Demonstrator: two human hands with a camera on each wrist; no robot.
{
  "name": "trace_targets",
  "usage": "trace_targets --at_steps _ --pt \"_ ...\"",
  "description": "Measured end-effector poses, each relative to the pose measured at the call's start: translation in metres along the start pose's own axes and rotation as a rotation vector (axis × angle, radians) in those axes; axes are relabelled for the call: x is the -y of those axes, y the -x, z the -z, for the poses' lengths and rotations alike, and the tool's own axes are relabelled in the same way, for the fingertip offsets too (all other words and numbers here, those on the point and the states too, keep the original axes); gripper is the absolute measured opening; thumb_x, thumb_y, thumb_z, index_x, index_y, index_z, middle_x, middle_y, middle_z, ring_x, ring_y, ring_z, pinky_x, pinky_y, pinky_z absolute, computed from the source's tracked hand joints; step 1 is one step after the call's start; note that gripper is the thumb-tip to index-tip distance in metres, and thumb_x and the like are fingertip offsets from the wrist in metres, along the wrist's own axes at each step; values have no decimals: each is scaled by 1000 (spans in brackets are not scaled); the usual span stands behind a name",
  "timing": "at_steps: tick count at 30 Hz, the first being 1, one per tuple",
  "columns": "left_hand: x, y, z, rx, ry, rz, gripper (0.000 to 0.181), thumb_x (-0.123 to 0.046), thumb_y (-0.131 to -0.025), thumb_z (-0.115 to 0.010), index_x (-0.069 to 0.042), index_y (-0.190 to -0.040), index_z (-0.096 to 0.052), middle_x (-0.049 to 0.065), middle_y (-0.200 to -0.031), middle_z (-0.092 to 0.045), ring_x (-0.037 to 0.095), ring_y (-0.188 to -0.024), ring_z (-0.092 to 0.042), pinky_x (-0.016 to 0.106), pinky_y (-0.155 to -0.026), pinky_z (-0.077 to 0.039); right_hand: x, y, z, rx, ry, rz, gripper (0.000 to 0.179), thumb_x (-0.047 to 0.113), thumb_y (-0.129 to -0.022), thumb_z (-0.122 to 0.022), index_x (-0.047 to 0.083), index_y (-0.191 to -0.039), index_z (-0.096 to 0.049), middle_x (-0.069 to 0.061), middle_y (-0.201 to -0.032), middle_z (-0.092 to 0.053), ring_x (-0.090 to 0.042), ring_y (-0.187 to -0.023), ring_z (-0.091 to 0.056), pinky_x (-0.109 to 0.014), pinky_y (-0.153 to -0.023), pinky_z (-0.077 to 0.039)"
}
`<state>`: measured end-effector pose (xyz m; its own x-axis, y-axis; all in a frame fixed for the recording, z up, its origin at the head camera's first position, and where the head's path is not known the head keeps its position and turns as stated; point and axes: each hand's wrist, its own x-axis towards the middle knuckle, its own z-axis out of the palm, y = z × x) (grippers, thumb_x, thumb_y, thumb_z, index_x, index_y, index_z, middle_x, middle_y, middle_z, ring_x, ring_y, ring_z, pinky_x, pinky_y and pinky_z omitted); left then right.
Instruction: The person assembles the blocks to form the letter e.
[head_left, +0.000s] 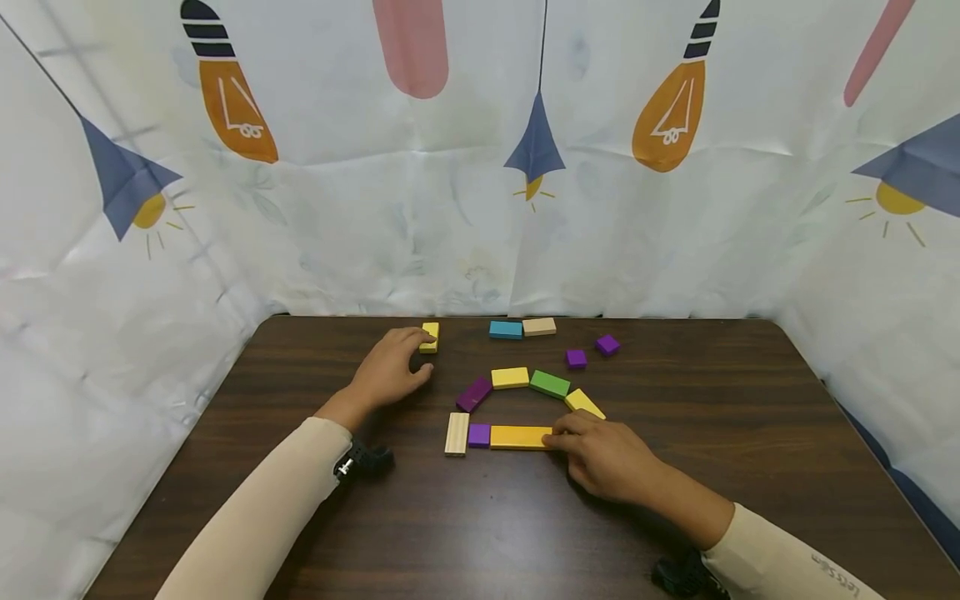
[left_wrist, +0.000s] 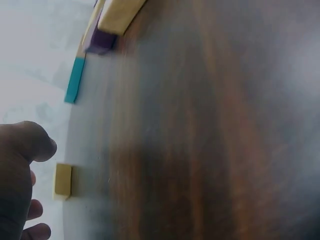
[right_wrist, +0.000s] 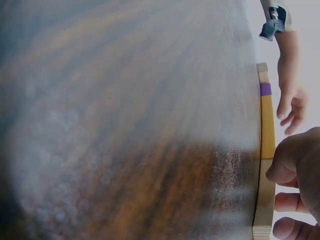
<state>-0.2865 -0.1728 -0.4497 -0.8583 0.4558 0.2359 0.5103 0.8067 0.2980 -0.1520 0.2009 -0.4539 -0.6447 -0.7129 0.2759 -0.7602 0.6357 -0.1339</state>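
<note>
A flat outline of coloured wooden blocks lies on the table. Its lower row has a natural wood block (head_left: 457, 434), a purple block (head_left: 479, 435) and a long orange-yellow block (head_left: 521, 437). My right hand (head_left: 611, 458) is at the row's right end, thumb on the near side and fingers beyond, holding a tan wooden block (right_wrist: 265, 192) that the head view hides. My left hand (head_left: 390, 367) reaches to a lone yellow block (head_left: 430, 337) near the back edge. Its thumb and fingers are spread, and the left wrist view shows this yellow block (left_wrist: 63, 180) just beyond them.
The outline's upper part has a dark purple block (head_left: 474, 394), a yellow block (head_left: 510, 378), a green block (head_left: 550, 383) and a slanted yellow block (head_left: 584, 403). Behind lie a blue block (head_left: 506, 330), a pale wood block (head_left: 539, 327) and two purple cubes (head_left: 576, 359). A printed curtain (head_left: 465, 217) hangs behind the table.
</note>
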Motion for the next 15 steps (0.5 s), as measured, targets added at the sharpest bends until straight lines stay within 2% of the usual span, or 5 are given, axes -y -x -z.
trace_targets --at_steps 7,15 --pt "8 -11 -1 31 -2 39 49 -24 -94 -73 -5 -137 -62 17 -146 -53 38 -136 -44 54 -112 -36 -1 2 -1 6 -3 -7 36 6 -83 -72 16 -117 -77 2 -113 -65 -13 -96 -63 -28 -64 -53" --pt "13 -17 -2 55 -20 64 51 -26 -95 -71 -5 -140 -60 17 -153 -46 40 -140 -40 55 -114 -33 -2 0 -1 15 -3 -8 36 7 -84 -72 16 -118 -77 1 -114 -64 -14 -96 -62 -27 -63 -53"
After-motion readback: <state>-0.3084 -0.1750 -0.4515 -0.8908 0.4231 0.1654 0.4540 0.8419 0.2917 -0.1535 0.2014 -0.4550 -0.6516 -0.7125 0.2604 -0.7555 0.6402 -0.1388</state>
